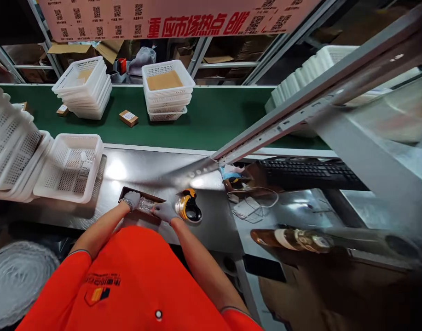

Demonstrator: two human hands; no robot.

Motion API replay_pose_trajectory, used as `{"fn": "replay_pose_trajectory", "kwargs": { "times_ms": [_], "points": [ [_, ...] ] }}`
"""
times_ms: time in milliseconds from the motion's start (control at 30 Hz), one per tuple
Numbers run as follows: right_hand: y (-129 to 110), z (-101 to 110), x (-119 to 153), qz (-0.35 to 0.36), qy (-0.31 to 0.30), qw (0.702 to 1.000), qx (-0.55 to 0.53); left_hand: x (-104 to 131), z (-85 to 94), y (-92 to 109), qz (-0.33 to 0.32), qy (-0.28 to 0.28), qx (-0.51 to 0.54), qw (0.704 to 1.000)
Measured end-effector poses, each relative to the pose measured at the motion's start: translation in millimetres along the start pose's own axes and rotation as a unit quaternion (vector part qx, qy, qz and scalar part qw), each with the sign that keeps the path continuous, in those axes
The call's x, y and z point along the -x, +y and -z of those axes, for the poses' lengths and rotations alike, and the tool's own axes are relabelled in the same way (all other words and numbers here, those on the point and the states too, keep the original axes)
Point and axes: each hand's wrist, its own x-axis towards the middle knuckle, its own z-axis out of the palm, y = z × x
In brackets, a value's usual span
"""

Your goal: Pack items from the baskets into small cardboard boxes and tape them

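Observation:
An open brown cardboard box (158, 220) lies on the metal worktop in front of me. Inside it is a clear bubble-wrapped item (146, 205); what the wrap covers cannot be made out. My left hand (132, 199), in a grey glove, reaches into the box's left end with its fingers closed against the wrap. On the other side, my gloved right hand (164, 211) pinches the wrapped item's right end at the box's near edge. Just right of that hand stands a yellow and black tape dispenser (189, 205) with a tape roll.
Left of the box sit a white plastic basket (97, 154) and stacked baskets (10, 151). Beyond the worktop, a green conveyor belt (217, 119) carries more basket stacks and a small box (128, 118). A metal post (266, 133) slants across the right, near a keyboard (307, 169) and bottle (293, 239).

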Motion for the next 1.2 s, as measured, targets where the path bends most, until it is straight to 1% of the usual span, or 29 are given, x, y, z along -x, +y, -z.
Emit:
{"fn": "replay_pose_trajectory", "kwargs": {
  "times_ms": [33,100,167,200,233,267,300,367,400,500,600,667,733,800,833,900,933,967,1000,1033,1067,1100,1133,1167,1200],
  "points": [
    [-2.3,-0.3,-3.3,0.000,-0.003,1.000,0.016,7.1,-2.2,-2.5,0.004,0.024,0.006,1.000],
    [-6.8,-2.4,-8.1,0.003,-0.001,0.999,0.042,24.1,-8.2,-10.8,0.021,0.093,0.017,0.995],
    [-11.5,-6.4,-10.7,0.023,0.002,0.998,0.057,40.9,-16.0,-22.0,0.082,0.169,0.035,0.982],
    [-13.9,-8.9,-11.6,0.040,0.000,0.998,0.058,48.0,-20.5,-27.4,0.124,0.193,0.048,0.972],
    [-16.2,-11.4,-12.7,0.067,-0.006,0.996,0.062,53.7,-25.1,-31.9,0.162,0.200,0.062,0.964],
    [-18.5,-13.9,-14.2,0.099,-0.016,0.992,0.071,57.9,-29.7,-35.1,0.187,0.193,0.077,0.960],
    [-20.9,-16.5,-16.1,0.131,-0.028,0.987,0.085,60.8,-34.0,-36.7,0.196,0.178,0.087,0.960],
    [-26.6,-21.9,-21.7,0.175,-0.055,0.975,0.127,63.9,-40.6,-35.8,0.178,0.132,0.083,0.972],
    [-30.0,-25.1,-25.2,0.183,-0.067,0.969,0.151,64.8,-42.4,-33.9,0.165,0.111,0.072,0.977],
    [-42.8,-36.3,-37.3,0.161,-0.086,0.963,0.200,68.2,-41.2,-28.3,0.139,0.064,0.040,0.987],
    [-55.8,-44.8,-48.6,0.149,-0.090,0.959,0.223,71.7,-33.0,-27.0,0.109,0.026,0.030,0.993],
    [-60.8,-44.1,-53.0,0.152,-0.096,0.958,0.225,71.8,-26.9,-27.3,0.103,0.006,0.021,0.994],
    [-60.2,-37.6,-52.2,0.166,-0.108,0.956,0.218,69.9,-22.6,-27.1,0.111,-0.002,0.013,0.994],
    [-52.2,-27.6,-44.2,0.201,-0.101,0.958,0.176,67.6,-21.1,-26.4,0.115,-0.003,0.006,0.993],
    [-45.3,-22.6,-37.3,0.228,-0.084,0.960,0.138,66.7,-21.2,-26.1,0.113,0.001,0.005,0.994],
    [-27.0,-14.1,-18.3,0.275,-0.011,0.961,0.041,66.0,-22.8,-25.9,0.106,0.012,0.008,0.994],
    [-16.5,-11.1,-7.1,0.281,0.037,0.959,-0.004,66.1,-23.9,-26.1,0.104,0.016,0.010,0.994],
    [-6.0,-9.1,4.4,0.271,0.085,0.958,-0.040,66.3,-25.0,-26.3,0.105,0.019,0.013,0.994],
    [3.8,-8.2,15.4,0.243,0.129,0.959,-0.067,66.5,-25.9,-26.7,0.107,0.021,0.016,0.994],
    [12.2,-8.3,25.3,0.205,0.159,0.962,-0.086,66.7,-26.7,-27.0,0.110,0.021,0.021,0.994],
    [18.6,-9.5,33.4,0.165,0.168,0.967,-0.098,66.7,-27.3,-27.5,0.114,0.021,0.026,0.993],
    [22.7,-11.5,39.2,0.132,0.154,0.974,-0.104,66.6,-27.8,-28.0,0.116,0.021,0.031,0.993],
    [24.2,-14.3,42.4,0.111,0.122,0.981,-0.101,66.4,-28.0,-28.5,0.118,0.019,0.034,0.992],
    [23.4,-17.5,43.1,0.106,0.079,0.987,-0.088,66.0,-28.1,-29.0,0.120,0.015,0.033,0.992],
    [20.7,-20.8,41.3,0.115,0.034,0.991,-0.066,65.3,-28.0,-29.5,0.120,0.010,0.030,0.992]
  ]
}}
